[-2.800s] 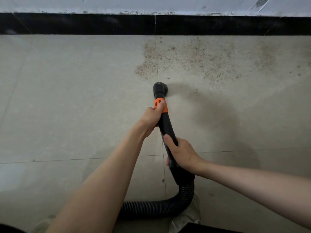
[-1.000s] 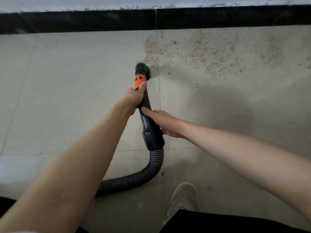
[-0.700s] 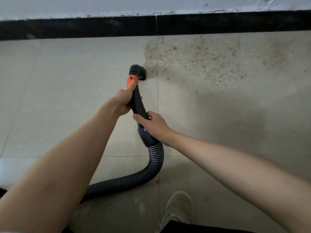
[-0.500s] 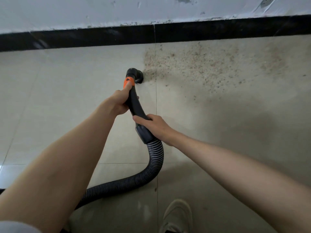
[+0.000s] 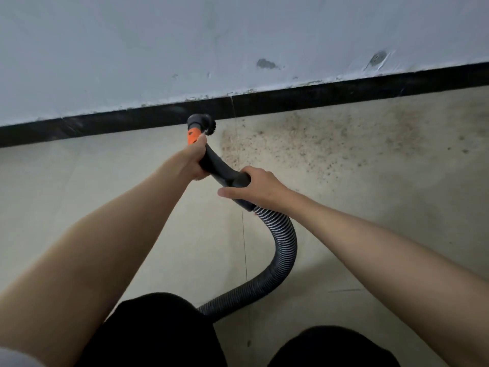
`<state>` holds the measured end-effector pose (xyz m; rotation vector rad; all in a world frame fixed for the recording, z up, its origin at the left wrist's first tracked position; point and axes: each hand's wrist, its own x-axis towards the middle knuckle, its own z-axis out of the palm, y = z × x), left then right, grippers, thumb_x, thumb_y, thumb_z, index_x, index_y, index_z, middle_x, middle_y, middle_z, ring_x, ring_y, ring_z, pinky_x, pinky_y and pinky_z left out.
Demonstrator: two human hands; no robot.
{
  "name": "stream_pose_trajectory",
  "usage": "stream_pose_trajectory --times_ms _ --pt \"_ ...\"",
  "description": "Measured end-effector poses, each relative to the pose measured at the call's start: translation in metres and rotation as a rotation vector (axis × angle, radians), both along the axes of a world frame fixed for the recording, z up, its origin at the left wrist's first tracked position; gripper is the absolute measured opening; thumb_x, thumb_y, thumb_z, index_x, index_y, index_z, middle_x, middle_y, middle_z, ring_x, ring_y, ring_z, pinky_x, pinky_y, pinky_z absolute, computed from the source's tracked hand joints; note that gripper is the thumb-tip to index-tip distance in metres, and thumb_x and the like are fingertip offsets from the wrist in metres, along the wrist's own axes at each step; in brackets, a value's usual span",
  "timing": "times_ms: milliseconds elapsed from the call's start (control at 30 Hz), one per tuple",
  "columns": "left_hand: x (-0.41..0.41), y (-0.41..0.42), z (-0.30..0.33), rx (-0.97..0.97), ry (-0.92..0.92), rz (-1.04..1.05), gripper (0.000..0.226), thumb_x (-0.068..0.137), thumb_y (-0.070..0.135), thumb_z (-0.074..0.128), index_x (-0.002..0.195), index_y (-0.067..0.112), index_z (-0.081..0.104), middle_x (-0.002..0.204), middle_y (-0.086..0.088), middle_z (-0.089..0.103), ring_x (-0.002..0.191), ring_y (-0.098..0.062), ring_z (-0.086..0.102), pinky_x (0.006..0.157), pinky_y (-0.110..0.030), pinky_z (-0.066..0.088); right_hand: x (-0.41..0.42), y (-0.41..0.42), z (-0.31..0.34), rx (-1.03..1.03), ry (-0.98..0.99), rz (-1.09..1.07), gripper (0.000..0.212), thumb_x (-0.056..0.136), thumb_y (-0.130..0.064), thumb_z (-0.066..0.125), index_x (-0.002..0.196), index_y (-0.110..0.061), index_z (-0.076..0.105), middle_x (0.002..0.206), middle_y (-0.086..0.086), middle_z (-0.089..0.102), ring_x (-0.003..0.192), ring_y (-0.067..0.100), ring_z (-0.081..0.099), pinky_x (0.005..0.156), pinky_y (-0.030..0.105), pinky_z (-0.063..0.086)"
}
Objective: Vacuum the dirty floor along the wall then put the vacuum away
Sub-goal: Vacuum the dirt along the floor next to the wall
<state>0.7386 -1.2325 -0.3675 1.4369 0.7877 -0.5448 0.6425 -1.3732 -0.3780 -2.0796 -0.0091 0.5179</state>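
Pale floor tiles (image 5: 79, 194) right of the nozzle (image 5: 202, 124) carry grit (image 5: 304, 147); left hand (image 5: 194, 160) and right hand (image 5: 258, 185) grip the wand (image 5: 221, 168) by the skirting (image 5: 105, 120), vacuuming barely begun, needing a rightward sweep next.

we see two bare forearms reaching out from the bottom corners, with no watch, ring or band on either wrist. the left hand (image 5: 194, 161) and the right hand (image 5: 255, 188) are both bare too, without gloves. at the lower left edge a sliver of pale grey sleeve (image 5: 13, 357) shows where the left arm meets the frame; too little of it is visible for us to tell the garment. the right arm shows no sleeve within the view. along the bottom edge we see two rounded shapes in plain black fabric, the left knee (image 5: 156, 329) and the right knee (image 5: 333, 347), matte, with no visible print, seam or marking.
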Motion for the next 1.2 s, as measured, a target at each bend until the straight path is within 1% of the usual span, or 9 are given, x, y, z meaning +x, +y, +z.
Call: stream_pose_trajectory --times_ms 133,300,367,467,600,733,867,1100,1200 --pt "0.006 -0.003 -0.004 -0.047 -0.051 0.15 0.054 0.098 0.044 0.041 0.137 0.007 0.036 0.087 -0.011 0.054 0.069 -0.018 0.055 0.074 -0.031 0.046 -0.004 -0.015 0.008 -0.097 -0.116 -0.052 0.054 0.075 -0.061 0.072 0.102 -0.019 0.052 0.092 -0.004 0.062 0.08 0.016 0.063 0.071 0.035 0.055" --pt "0.027 0.015 -0.019 -0.093 -0.126 0.333 0.053 0.098 0.044 0.041 0.141 0.014 0.032 0.13 -0.009 0.052 0.074 -0.015 0.059 0.053 -0.027 0.047 -0.014 -0.009 -0.016 -0.299 -0.191 -0.125 0.056 0.08 -0.052 0.072 0.113 -0.015 0.047 0.095 -0.004 0.057 0.091 0.02 0.059 0.074 0.032 0.047" --pt "0.034 0.025 -0.024 -0.127 -0.154 0.348 0.055 0.097 0.045 0.043 0.141 0.014 0.033 0.121 -0.009 0.053 0.07 -0.014 0.057 0.046 -0.025 0.046 -0.002 -0.001 -0.016 -0.276 -0.16 -0.123 0.052 0.078 -0.052 0.074 0.108 -0.015 0.052 0.093 -0.002 0.059 0.087 0.02 0.061 0.074 0.033 0.051" --pt "0.044 0.044 -0.033 -0.18 -0.157 0.33 0.059 0.093 0.05 0.047 0.136 0.011 0.038 0.096 -0.006 0.056 0.06 -0.013 0.051 0.04 -0.022 0.044 0.021 0.013 -0.01 -0.151 -0.017 -0.062 0.048 0.073 -0.05 0.079 0.094 -0.014 0.057 0.077 0.003 0.063 0.057 0.016 0.062 0.06 0.032 0.056" --pt "0.059 0.072 -0.05 -0.34 -0.183 0.332 0.054 0.087 0.057 0.056 0.118 0.014 0.046 0.061 -0.002 0.044 0.038 -0.011 0.045 0.042 -0.016 0.043 0.039 0.031 -0.012 0.081 0.258 -0.032 0.042 0.078 -0.045 0.077 0.087 -0.01 0.056 0.062 0.006 0.054 0.038 0.013 0.052 0.04 0.024 0.045" --pt "0.065 0.084 -0.066 -0.337 -0.159 0.187 0.061 0.084 0.062 0.057 0.113 0.011 0.04 0.056 -0.002 0.046 0.038 -0.014 0.049 0.045 -0.021 0.047 0.038 0.044 -0.027 0.257 0.503 -0.034 0.042 0.086 -0.047 0.066 0.09 -0.007 0.055 0.058 0.004 0.052 0.039 0.014 0.051 0.043 0.025 0.046" --pt "0.059 0.079 -0.074 -0.288 -0.141 0.174 0.052 0.092 0.054 0.05 0.113 0.008 0.039 0.064 -0.004 0.045 0.044 -0.015 0.05 0.047 -0.025 0.048 0.025 0.049 -0.042 0.323 0.461 -0.086 0.042 0.089 -0.045 0.065 0.098 -0.006 0.051 0.068 0.008 0.057 0.045 0.015 0.057 0.049 0.026 0.051" --pt "0.043 0.059 -0.088 -0.189 -0.093 0.171 0.044 0.097 0.045 0.045 0.116 0.006 0.04 0.074 -0.008 0.047 0.057 -0.019 0.053 0.055 -0.033 0.048 0.026 0.058 -0.063 0.085 0.24 -0.181 0.052 0.079 -0.054 0.072 0.109 -0.018 0.051 0.088 0.0 0.065 0.061 0.015 0.064 0.058 0.028 0.053" --pt "0.04 0.057 -0.097 -0.192 -0.062 0.179 0.049 0.097 0.047 0.044 0.122 0.006 0.039 0.075 -0.009 0.05 0.059 -0.019 0.054 0.056 -0.032 0.048 0.033 0.061 -0.068 -0.117 0.14 -0.101 0.057 0.074 -0.061 0.071 0.109 -0.022 0.051 0.089 -0.001 0.066 0.07 0.017 0.067 0.07 0.035 0.059"
